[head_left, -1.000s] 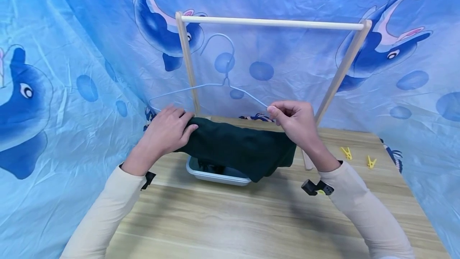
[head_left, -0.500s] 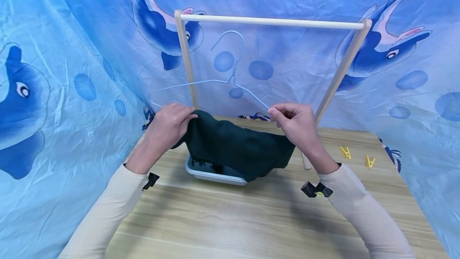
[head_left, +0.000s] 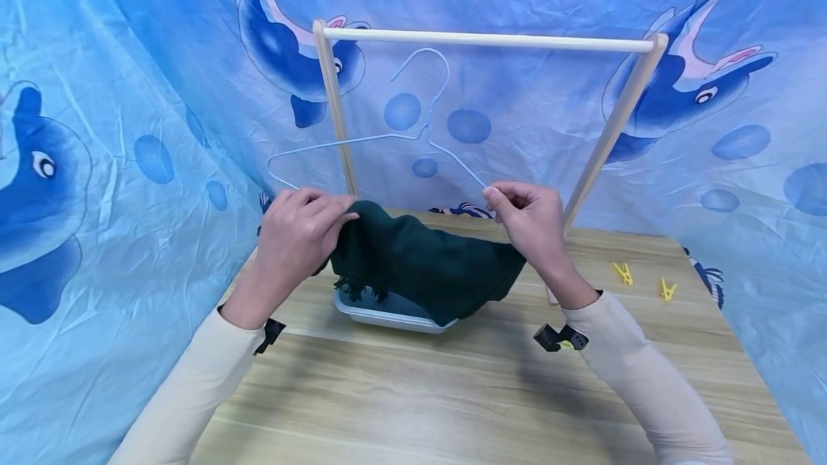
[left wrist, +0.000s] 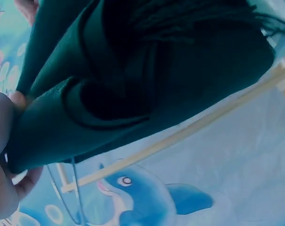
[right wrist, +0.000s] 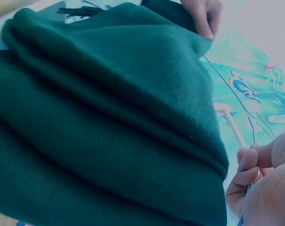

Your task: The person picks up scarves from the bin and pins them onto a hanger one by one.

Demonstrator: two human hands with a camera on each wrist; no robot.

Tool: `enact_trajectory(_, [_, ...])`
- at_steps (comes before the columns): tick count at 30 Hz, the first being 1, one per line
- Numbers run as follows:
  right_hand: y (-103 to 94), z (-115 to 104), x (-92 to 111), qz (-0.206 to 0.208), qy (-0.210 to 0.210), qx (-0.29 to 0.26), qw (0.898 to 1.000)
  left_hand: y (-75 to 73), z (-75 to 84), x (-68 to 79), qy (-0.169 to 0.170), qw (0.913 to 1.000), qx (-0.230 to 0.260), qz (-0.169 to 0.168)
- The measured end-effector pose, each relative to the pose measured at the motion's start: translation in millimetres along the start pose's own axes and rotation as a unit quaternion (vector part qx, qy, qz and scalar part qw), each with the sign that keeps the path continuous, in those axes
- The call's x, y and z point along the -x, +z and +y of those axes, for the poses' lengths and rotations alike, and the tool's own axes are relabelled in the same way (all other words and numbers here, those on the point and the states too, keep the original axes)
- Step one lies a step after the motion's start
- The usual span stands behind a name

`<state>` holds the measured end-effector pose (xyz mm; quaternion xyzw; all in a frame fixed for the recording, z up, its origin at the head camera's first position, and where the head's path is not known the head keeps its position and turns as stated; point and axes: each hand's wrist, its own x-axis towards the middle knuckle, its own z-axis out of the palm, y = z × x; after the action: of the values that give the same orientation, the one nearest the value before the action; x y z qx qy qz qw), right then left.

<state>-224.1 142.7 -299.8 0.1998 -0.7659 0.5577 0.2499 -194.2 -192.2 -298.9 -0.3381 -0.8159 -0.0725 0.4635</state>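
Observation:
A dark green scarf [head_left: 420, 257] with a fringed end drapes over the lower part of a light blue wire hanger [head_left: 349, 141]. My left hand [head_left: 300, 228] pinches the scarf's upper edge near the hanger's left end; in the left wrist view thumb and fingers close on the folded scarf [left wrist: 52, 132]. With the fingertips of my right hand [head_left: 533, 221], I grip the hanger's right corner, and the right wrist view shows curled fingers around the wire. The hook stands upright above. The hanger's bottom bar is mostly hidden by cloth.
Under the scarf stands a white basin [head_left: 394, 320], partly covered. Behind the hanger rises a wooden rack with a pale rail [head_left: 491, 39]. Two yellow clothespins [head_left: 623, 274] lie on the wooden table [head_left: 413, 400] at right. Blue dolphin-print cloth hangs around.
The hanger's hook has swung right and a little up. My left hand has gone from lying over the scarf to pinching its edge, and fringe now shows above the basin.

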Motion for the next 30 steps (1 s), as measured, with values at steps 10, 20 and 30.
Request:
enact_trajectory(10, [-2.0,-6.8,-0.3,-0.030,-0.064,-0.013,0.997,3.5,-14.7,19.1,0.015,0.9944,0.091,-0.050])
enact_trajectory(20, [-5.9,-5.5,0.0,-0.024,-0.078,-0.031,0.996,16.9,-25.8,7.6,0.011,0.9876,0.005,-0.156])
enact_trajectory(30, [-11.3,-0.9,2.2,-0.019,-0.055,-0.020,0.998,19.5,-30.8,9.9,0.014,0.9928,-0.031,-0.115])
